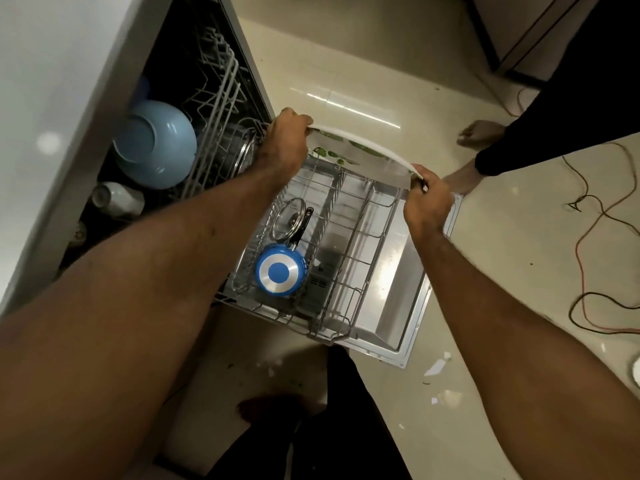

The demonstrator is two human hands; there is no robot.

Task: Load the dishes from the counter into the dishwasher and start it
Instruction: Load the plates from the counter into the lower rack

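I hold a white plate with a green leaf pattern (360, 152) on edge over the far end of the pulled-out lower rack (346, 258). My left hand (282, 143) grips its left rim and my right hand (427, 199) pinches its right rim. In the rack lie an upturned blue saucepan (280, 270) and a glass lid (289, 218). The upper rack (214, 109) inside the dishwasher carries an upturned light blue bowl (156, 143) and a white cup (117, 199).
The open dishwasher door (405, 282) lies flat under the rack. Another person's bare feet (479, 133) stand just beyond the door. Red and black cables (595, 216) trail on the floor at right. White shards (436, 367) and bits lie by the door's near corner.
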